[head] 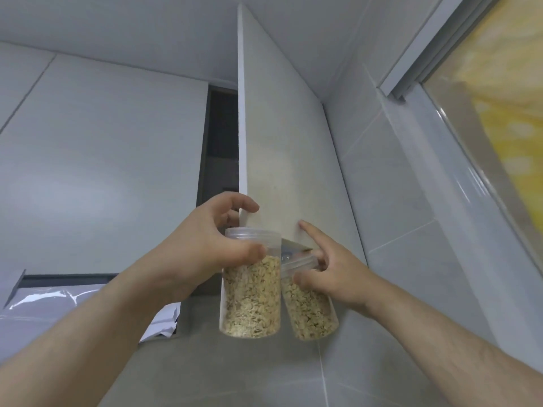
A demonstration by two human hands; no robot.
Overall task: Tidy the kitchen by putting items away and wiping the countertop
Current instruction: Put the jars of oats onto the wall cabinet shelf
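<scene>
**Opening the wall cupboard with both hands full**

The left hand [211, 245] is pinching one oat jar [249, 292] while hooking the cupboard door [282, 160] edge above it. The right hand [329, 271] is clasping a second jar [311, 312], forefinger pressing the door. Swing slowly, keeping both jars upright.

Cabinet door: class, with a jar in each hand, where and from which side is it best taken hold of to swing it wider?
Probably grip the cabinet door at its free bottom corner, coming from the left, open side. That thin edge juts out clear; the left hand fingers already hook it above the left jar, while the right hand holds the right jar.
</scene>
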